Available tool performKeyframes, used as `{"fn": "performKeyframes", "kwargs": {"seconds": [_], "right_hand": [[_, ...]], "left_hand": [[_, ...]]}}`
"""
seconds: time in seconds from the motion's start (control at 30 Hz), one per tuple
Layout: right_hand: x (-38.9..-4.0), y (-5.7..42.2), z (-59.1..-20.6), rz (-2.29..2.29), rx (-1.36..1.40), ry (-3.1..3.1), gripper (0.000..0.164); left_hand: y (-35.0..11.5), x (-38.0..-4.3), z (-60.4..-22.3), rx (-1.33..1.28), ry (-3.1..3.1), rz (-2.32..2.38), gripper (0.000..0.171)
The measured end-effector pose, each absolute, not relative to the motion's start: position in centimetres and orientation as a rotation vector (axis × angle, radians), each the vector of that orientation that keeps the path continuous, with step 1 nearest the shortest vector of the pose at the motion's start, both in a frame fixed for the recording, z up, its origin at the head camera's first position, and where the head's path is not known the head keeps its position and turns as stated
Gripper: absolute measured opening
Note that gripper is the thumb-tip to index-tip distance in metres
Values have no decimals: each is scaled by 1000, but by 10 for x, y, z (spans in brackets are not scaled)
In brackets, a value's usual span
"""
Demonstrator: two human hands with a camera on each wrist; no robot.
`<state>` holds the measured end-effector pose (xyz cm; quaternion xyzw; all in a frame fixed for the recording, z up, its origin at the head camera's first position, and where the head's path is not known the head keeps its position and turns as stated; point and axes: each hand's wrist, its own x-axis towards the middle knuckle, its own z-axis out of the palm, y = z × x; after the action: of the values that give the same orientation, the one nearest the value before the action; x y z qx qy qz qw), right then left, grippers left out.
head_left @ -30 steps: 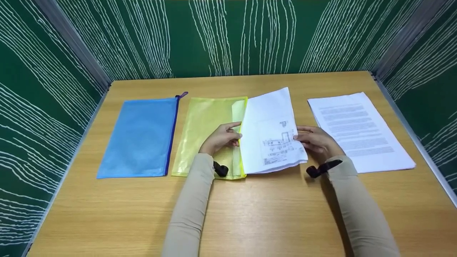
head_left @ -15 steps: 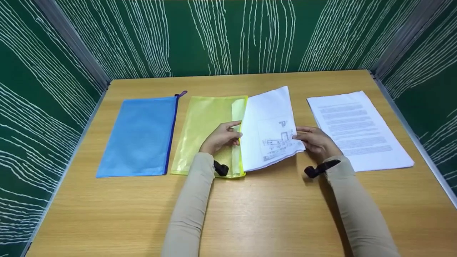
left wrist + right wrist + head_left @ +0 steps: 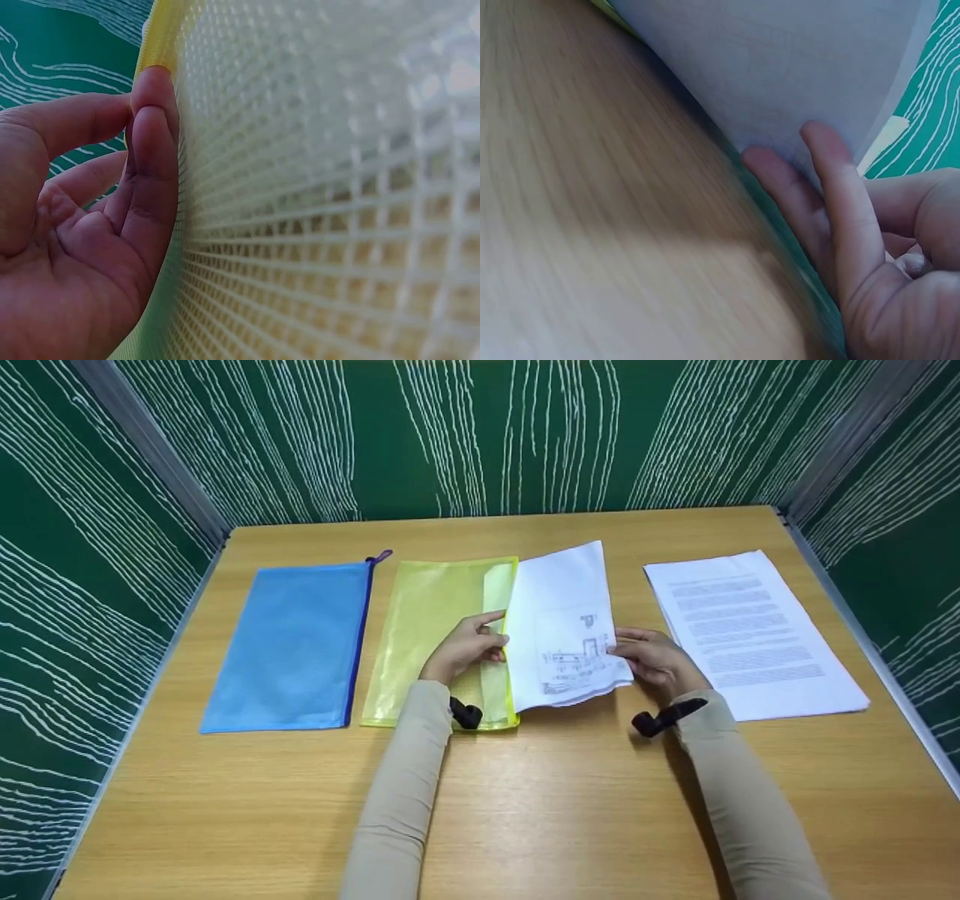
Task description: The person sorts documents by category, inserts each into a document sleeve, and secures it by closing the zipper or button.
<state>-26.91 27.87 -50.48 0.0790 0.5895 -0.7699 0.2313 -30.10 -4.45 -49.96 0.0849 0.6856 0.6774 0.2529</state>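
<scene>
A yellow mesh zip pouch (image 3: pixel 427 615) lies in the middle of the table, its opening facing right. My left hand (image 3: pixel 466 647) pinches the pouch's yellow zip edge between thumb and fingers, as the left wrist view shows close up. White sheets of paper (image 3: pixel 562 637) with a printed drawing stick out of the opening, their left part inside the pouch. My right hand (image 3: pixel 652 656) grips the right edge of these sheets, thumb on top and fingers beneath. In the right wrist view two fingers (image 3: pixel 832 150) lie against the sheets' underside, and the sheets slant up from the table.
A blue zip pouch (image 3: pixel 292 649) with a purple zip and pull loop lies at the left. Another stack of printed paper (image 3: pixel 757 637) lies at the right, partly behind my right hand. Green walls (image 3: pixel 480 442) with white lines enclose the wooden table (image 3: pixel 555 810).
My right hand has shifted slightly left with the sheets, which now reach a little less far out of the yellow pouch. The left hand keeps its pinch on the pouch's edge.
</scene>
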Motion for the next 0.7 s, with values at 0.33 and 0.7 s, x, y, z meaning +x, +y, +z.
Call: {"fn": "performKeyframes", "kwargs": {"seconds": [0.33,0.7], "right_hand": [[-267,275,-507,-2176,230,1616,39],[-265,274,-502,-2142,276,1622,28]], "left_hand": [[-41,-300,-499,183,1862,1861,61],[-38,-299,-500,166,1853,1873,61]]}}
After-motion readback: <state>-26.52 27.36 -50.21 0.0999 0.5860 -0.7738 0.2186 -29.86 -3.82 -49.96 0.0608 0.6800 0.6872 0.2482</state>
